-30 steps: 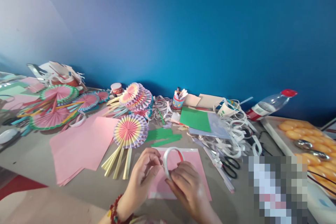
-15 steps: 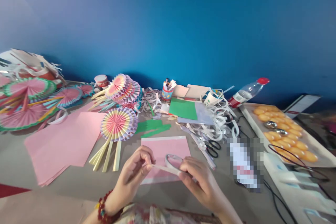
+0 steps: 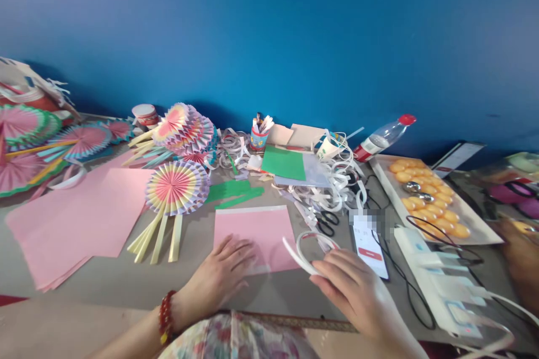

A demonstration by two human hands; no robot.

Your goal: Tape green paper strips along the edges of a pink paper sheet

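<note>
My left hand [image 3: 222, 276] lies flat with fingers spread on the near edge of a pink paper sheet [image 3: 255, 227] on the grey table. My right hand [image 3: 352, 287] is closed on a roll of white tape [image 3: 306, 251], held just right of the sheet with a loose end sticking out to the left. A round pleated paper fan [image 3: 176, 187] with yellow strip handles lies left of the sheet. Green paper strips [image 3: 233, 192] lie behind it.
A stack of pink sheets [image 3: 71, 219] lies at left, more paper fans [image 3: 185, 130] behind. Black scissors [image 3: 326, 222], a phone [image 3: 369, 244], white paper curls [image 3: 337, 182], a pen cup [image 3: 258, 136], a bottle [image 3: 381, 137], a tray of orange pieces [image 3: 425, 196] and a power strip [image 3: 438, 280] are at right.
My left hand has let go of the tape end and dropped flat onto the pink sheet. My right hand has carried the roll to the right. The view has swung right.
</note>
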